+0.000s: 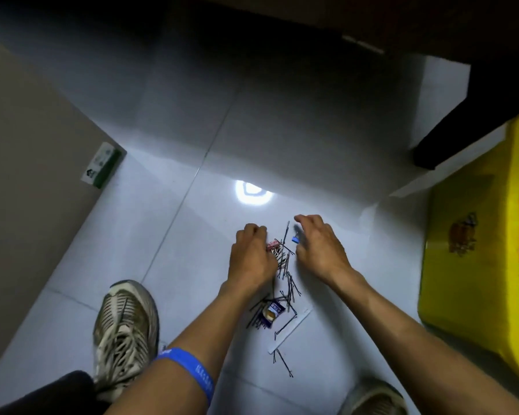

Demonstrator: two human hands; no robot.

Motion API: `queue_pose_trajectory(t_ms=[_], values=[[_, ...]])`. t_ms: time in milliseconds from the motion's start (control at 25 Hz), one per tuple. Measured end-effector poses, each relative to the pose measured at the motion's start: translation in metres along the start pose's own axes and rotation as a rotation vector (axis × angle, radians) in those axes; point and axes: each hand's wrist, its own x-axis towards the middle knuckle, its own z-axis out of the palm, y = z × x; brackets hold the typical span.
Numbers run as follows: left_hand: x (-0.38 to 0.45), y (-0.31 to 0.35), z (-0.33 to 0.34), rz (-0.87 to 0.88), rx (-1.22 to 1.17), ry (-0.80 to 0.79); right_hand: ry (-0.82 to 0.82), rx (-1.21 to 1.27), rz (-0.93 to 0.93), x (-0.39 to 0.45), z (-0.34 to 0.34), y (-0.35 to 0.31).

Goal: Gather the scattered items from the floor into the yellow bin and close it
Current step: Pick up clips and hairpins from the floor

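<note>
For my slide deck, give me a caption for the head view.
Both hands rake scattered bobby pins and binder clips together on the tile floor beside the yellow bin.

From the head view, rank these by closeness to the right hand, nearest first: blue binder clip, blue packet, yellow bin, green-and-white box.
From the right hand:
1. Blue binder clip, just left of its fingers.
2. Blue packet, nearer the camera, amid hairpins.
3. Yellow bin, far right.
4. Green-and-white box, far left by the wall.

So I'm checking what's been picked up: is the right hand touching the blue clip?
Cannot tell. In the head view the right hand hovers right beside the blue clip on the floor, its blurred fingers hiding any contact or gap.
</note>
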Motion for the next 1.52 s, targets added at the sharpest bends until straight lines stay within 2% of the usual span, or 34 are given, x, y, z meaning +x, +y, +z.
queue_pose_trajectory(t_ms=[80,200,280,360,400,440,520,600,640,760,840,880,920,960,1040,1080,1120,1240,1320,1400,1520], values=[[-0.003,-0.001,0.007,0.085,0.015,-0.062,-0.033,-0.122,-0.073,0.01,0.012,0.002],[-0.025,-0.005,0.011,0.213,-0.062,-0.199,-0.174,-0.063,-0.211,-0.007,0.025,0.001],[-0.041,-0.013,0.011,0.194,-0.128,-0.157,-0.16,-0.004,-0.212,-0.03,0.029,0.006],[-0.06,-0.027,0.01,0.082,-0.165,-0.04,-0.019,-0.013,-0.194,-0.061,0.03,0.012],[-0.069,-0.034,0.011,0.019,-0.159,-0.006,-0.021,-0.05,-0.221,-0.078,0.032,0.015],[-0.078,-0.04,0.012,-0.034,-0.144,0.007,-0.104,-0.119,-0.278,-0.094,0.037,0.017],[-0.091,-0.048,0.013,-0.142,-0.13,0.008,-0.423,-0.235,-0.306,-0.123,0.052,0.014],[-0.1,-0.051,0.014,-0.242,-0.163,0.004,-0.698,-0.134,-0.168,-0.138,0.066,0.008],[-0.103,-0.052,0.013,-0.267,-0.17,-0.015,-0.737,-0.043,-0.095,-0.139,0.07,0.005],[-0.109,-0.053,0.011,-0.332,-0.136,0.0,-0.539,0.225,-0.025,-0.118,0.067,0.007],[-0.117,-0.054,0.013,-0.518,-0.095,0.002,-0.441,0.319,-0.046,-0.1,0.054,0.007],[-0.119,-0.049,0.014,-0.628,-0.108,-0.064,-0.366,0.312,-0.079,-0.091,0.047,0.009],[-0.119,-0.043,0.018,-0.721,-0.212,-0.137,-0.261,0.257,-0.119,-0.082,0.041,0.011],[-0.118,-0.034,0.021,-0.788,-0.426,-0.188,-0.163,0.155,-0.151,-0.073,0.035,0.014],[-0.112,-0.012,0.025,-0.838,-0.876,-0.22,-0.122,-0.055,-0.177,-0.055,0.025,0.017],[-0.108,-0.006,0.027,-0.824,-0.956,-0.183,-0.159,-0.135,-0.192,-0.05,0.023,0.017],[-0.102,-0.004,0.026,-0.771,-0.892,-0.122,-0.186,-0.208,-0.223,-0.046,0.023,0.015],[-0.09,-0.013,0.019,-0.447,-0.327,0.087,-0.116,-0.295,-0.243,-0.051,0.027,0.017],[-0.088,-0.019,0.021,-0.19,-0.063,0.014,-0.13,-0.296,-0.205,-0.061,0.03,0.023],[-0.088,-0.019,0.031,-0.057,0.113,-0.146,-0.186,-0.365,-0.21,-0.075,0.036,0.029],[-0.092,-0.024,0.044,0.09,0.111,-0.121,-0.184,-0.405,-0.244,-0.086,0.045,0.032]])
